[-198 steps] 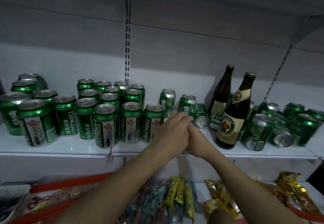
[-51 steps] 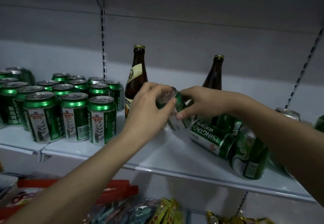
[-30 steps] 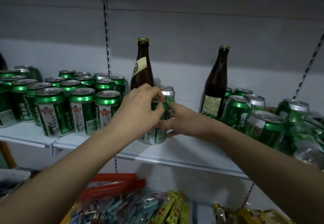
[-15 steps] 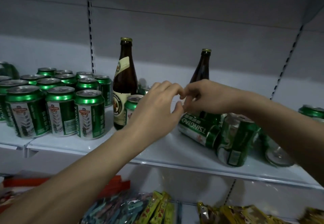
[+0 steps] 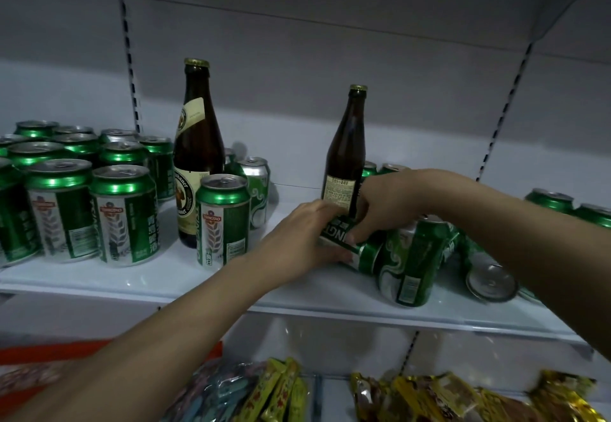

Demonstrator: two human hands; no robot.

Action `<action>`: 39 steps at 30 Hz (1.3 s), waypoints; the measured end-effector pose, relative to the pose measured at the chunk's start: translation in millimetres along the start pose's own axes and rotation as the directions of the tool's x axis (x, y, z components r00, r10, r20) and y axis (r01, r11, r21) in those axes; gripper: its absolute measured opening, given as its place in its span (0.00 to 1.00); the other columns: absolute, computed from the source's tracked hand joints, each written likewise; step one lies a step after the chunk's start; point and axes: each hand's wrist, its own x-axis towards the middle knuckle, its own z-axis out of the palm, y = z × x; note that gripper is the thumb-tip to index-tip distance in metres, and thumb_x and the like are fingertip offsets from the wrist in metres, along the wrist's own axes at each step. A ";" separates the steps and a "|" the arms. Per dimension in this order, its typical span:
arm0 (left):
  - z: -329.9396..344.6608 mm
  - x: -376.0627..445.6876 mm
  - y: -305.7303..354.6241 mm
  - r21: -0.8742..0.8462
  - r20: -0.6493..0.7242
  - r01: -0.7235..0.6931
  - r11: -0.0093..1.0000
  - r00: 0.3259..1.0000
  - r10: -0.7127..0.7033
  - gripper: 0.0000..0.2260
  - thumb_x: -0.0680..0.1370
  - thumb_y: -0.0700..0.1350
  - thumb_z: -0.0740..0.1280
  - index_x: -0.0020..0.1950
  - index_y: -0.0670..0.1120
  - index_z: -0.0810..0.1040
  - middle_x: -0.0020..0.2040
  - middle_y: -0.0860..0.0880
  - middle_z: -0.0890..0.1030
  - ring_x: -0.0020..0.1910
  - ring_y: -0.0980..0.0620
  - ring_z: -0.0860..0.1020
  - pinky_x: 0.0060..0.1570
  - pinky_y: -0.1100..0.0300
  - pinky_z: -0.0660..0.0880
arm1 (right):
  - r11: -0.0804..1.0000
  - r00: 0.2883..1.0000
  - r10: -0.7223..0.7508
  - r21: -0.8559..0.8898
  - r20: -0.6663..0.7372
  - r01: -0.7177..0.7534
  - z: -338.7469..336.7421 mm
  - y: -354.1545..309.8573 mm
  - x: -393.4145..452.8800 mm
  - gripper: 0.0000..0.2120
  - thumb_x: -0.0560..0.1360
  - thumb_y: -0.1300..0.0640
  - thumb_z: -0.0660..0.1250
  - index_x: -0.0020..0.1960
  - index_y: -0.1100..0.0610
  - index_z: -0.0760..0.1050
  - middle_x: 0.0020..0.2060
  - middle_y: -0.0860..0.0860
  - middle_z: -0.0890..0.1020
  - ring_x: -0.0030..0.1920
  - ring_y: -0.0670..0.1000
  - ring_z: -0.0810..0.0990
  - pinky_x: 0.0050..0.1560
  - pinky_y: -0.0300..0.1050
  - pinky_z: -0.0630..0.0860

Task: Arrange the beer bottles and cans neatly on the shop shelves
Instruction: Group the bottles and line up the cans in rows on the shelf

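A green Tsingtao can lies on its side on the white shelf. My left hand holds its left end and my right hand grips it from above. Just behind them stands a brown bottle. A second brown bottle stands further left, with an upright can in front of it. Neat rows of upright green cans fill the shelf's left part. To the right, a tilted can leans among jumbled cans.
More green cans stand at the far right behind my right forearm. Snack packets lie on the shelf below, with a red tray edge at the lower left. A slotted upright runs up the back wall.
An upright can now stands alone in front of the left bottle. Both hands have dropped onto the can lying by the right bottle and taken hold of it.
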 end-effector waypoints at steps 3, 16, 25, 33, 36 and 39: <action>3.7 -0.7 -6.5 -0.014 0.006 -0.020 1.000 1.000 0.020 0.32 0.69 0.48 0.78 0.71 0.48 0.72 0.66 0.51 0.74 0.63 0.53 0.70 0.56 0.67 0.64 | 1.000 0.999 -0.008 -0.027 0.031 0.009 2.2 -8.3 6.5 0.28 0.63 0.37 0.78 0.55 0.55 0.81 0.47 0.50 0.85 0.45 0.53 0.85 0.51 0.50 0.83; 21.2 -8.0 -11.0 0.121 -0.084 -0.024 0.992 0.996 0.034 0.29 0.71 0.44 0.75 0.70 0.46 0.71 0.69 0.50 0.71 0.68 0.50 0.65 0.64 0.54 0.68 | 0.959 0.999 0.036 -0.281 0.019 -0.029 11.8 -39.1 0.6 0.32 0.65 0.38 0.77 0.63 0.53 0.73 0.46 0.48 0.74 0.48 0.53 0.74 0.57 0.51 0.77; 17.1 -13.6 -9.9 -0.149 -0.258 0.158 0.976 0.947 -0.192 0.18 0.74 0.48 0.73 0.61 0.50 0.73 0.54 0.52 0.78 0.54 0.52 0.76 0.52 0.55 0.73 | 0.991 0.961 0.010 -0.123 -0.276 -0.046 -13.5 -43.2 -7.9 0.25 0.62 0.45 0.81 0.51 0.54 0.73 0.42 0.51 0.78 0.40 0.52 0.78 0.42 0.47 0.78; 17.7 -13.2 -19.0 -0.200 -0.236 0.365 0.910 0.883 -0.406 0.18 0.77 0.55 0.67 0.63 0.49 0.71 0.60 0.46 0.74 0.60 0.51 0.67 0.49 0.59 0.63 | 0.962 0.947 -0.038 0.246 -0.318 0.122 -23.2 -47.7 7.8 0.30 0.64 0.50 0.81 0.62 0.55 0.73 0.51 0.49 0.78 0.48 0.51 0.79 0.46 0.47 0.82; 16.4 -11.8 -20.8 -0.186 -0.225 0.403 0.896 0.870 -0.438 0.18 0.79 0.54 0.65 0.65 0.47 0.70 0.59 0.44 0.76 0.62 0.46 0.69 0.49 0.57 0.65 | 0.953 0.943 -0.038 0.273 -0.330 0.134 -20.0 -49.6 17.3 0.29 0.67 0.51 0.79 0.63 0.59 0.75 0.52 0.53 0.79 0.50 0.54 0.80 0.49 0.48 0.81; 14.9 -11.6 -24.5 -0.204 -0.247 0.402 0.892 0.861 -0.445 0.18 0.80 0.53 0.64 0.66 0.46 0.69 0.57 0.44 0.79 0.57 0.44 0.76 0.53 0.50 0.73 | 0.956 0.935 -0.040 0.258 -0.352 0.138 -16.2 -56.0 28.5 0.27 0.71 0.51 0.76 0.65 0.64 0.75 0.59 0.61 0.80 0.57 0.60 0.80 0.57 0.57 0.80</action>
